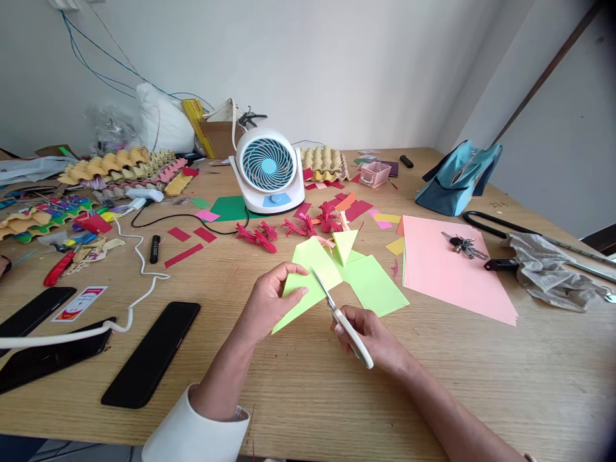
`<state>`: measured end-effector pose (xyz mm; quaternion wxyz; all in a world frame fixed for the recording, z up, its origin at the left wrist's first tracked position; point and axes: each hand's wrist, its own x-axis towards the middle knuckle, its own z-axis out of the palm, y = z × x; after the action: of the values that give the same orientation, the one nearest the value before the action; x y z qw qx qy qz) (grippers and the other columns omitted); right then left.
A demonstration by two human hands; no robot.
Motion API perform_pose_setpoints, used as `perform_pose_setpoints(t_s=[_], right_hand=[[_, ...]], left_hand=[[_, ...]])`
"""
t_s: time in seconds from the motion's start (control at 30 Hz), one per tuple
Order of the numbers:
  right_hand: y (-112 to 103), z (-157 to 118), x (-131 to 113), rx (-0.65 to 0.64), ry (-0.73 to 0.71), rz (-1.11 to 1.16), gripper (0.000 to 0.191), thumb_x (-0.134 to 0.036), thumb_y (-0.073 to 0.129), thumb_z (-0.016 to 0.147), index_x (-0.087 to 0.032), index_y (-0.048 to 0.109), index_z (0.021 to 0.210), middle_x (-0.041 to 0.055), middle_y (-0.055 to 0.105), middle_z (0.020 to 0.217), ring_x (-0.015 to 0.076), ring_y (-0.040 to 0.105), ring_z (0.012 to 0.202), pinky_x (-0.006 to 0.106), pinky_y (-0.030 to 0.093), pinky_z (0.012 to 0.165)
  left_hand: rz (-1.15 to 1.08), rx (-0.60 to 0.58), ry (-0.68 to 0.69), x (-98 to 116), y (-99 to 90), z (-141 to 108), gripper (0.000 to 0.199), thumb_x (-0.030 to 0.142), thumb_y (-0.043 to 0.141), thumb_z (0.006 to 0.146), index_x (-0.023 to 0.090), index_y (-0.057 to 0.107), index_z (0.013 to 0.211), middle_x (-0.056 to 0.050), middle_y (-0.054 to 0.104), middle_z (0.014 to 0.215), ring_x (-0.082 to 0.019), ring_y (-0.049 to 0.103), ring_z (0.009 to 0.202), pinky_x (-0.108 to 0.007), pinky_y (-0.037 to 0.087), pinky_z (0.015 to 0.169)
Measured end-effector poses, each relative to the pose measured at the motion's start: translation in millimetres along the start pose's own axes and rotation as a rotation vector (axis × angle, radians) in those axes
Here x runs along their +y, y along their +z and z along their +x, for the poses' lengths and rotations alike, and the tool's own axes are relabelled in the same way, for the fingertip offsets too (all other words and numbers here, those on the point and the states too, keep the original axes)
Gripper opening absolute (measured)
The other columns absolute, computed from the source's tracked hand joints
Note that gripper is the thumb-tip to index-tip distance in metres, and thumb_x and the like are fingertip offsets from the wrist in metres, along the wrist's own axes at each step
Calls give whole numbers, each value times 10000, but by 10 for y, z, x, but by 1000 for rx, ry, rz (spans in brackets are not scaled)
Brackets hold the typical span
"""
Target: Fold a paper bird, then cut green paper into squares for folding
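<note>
Between the thumb and fingers of my left hand is a light green paper sheet, held up over the table. My right hand is closed round the white handles of a pair of scissors. The blades point up and left and lie against the green sheet, close to the left fingertips. Behind them lies another light green paper piece, flat on the table. A small folded green triangle stands just past the held sheet.
A white fan stands at the back middle, with red folded paper shapes before it. To the right are pink sheets under keys, and a blue bag. Black phones and a white cable lie left.
</note>
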<state>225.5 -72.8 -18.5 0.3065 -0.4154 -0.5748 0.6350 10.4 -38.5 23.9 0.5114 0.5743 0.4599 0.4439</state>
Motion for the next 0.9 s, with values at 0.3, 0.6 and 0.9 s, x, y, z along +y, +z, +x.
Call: perform_pose_setpoints(t_s=[0.3, 0.6, 0.9], right_hand=[[13, -9, -25, -3, 2, 11, 407, -563, 630, 830, -190, 491, 745, -54, 480, 568, 87, 385, 511, 246, 285, 495], [33, -8, -8, 14, -1, 19, 429, -580, 640, 814, -198, 468, 720, -63, 452, 547, 83, 345, 495, 251, 251, 483], [34, -16, -35, 26, 15, -56, 400, -556, 634, 825, -186, 511, 739, -53, 434, 591, 94, 350, 543, 260, 252, 519]], left_hand=[[-10, -8, 5, -14, -5, 8, 268, 230, 709, 779, 184, 600, 1019, 12, 626, 796, -117, 559, 675, -203, 430, 606], [-21, 1, 21, 7, 3, 5, 230, 236, 702, 783, 185, 612, 989, 20, 603, 742, -108, 532, 636, -193, 399, 570], [61, 124, 97, -18, 3, 1, 144, 288, 677, 823, 187, 653, 923, 18, 575, 701, -97, 485, 584, -199, 366, 531]])
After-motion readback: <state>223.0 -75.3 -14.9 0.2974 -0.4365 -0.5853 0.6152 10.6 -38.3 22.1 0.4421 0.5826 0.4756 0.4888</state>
